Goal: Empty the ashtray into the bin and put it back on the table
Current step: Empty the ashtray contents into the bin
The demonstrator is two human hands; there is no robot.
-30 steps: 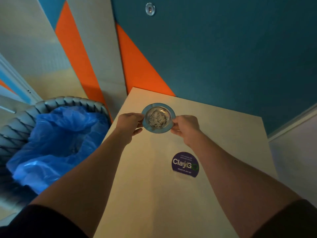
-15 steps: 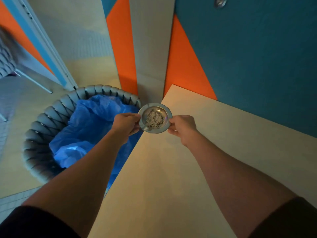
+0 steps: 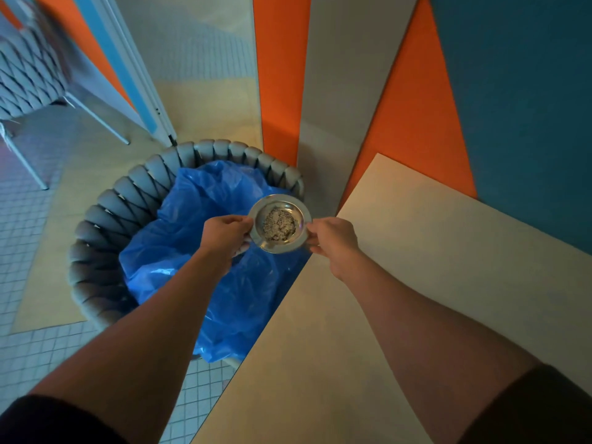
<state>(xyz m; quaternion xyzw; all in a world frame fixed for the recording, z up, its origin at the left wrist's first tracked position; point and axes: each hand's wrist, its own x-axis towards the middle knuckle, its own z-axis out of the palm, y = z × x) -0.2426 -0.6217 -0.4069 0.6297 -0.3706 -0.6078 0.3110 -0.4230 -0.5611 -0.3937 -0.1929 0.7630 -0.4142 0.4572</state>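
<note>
A round metal ashtray [image 3: 279, 223] holding grey ash is held level in the air by both hands. My left hand [image 3: 226, 235] pinches its left rim and my right hand [image 3: 333, 240] pinches its right rim. The ashtray hangs over the right side of the bin, just left of the table's edge. The bin [image 3: 105, 219] is a grey woven basket lined with a blue plastic bag [image 3: 192, 238]. The pale wooden table [image 3: 416, 251] fills the lower right.
A wall of orange, grey and teal panels [image 3: 416, 107] rises behind the bin and table. A grey woven chair [image 3: 28, 78] on thin metal legs stands at the far left. Small floor tiles [image 3: 25, 238] surround the bin.
Both hands have carried the ashtray to the left, off the table and over the bin. My view has swung left, so the bin sits near the middle.
</note>
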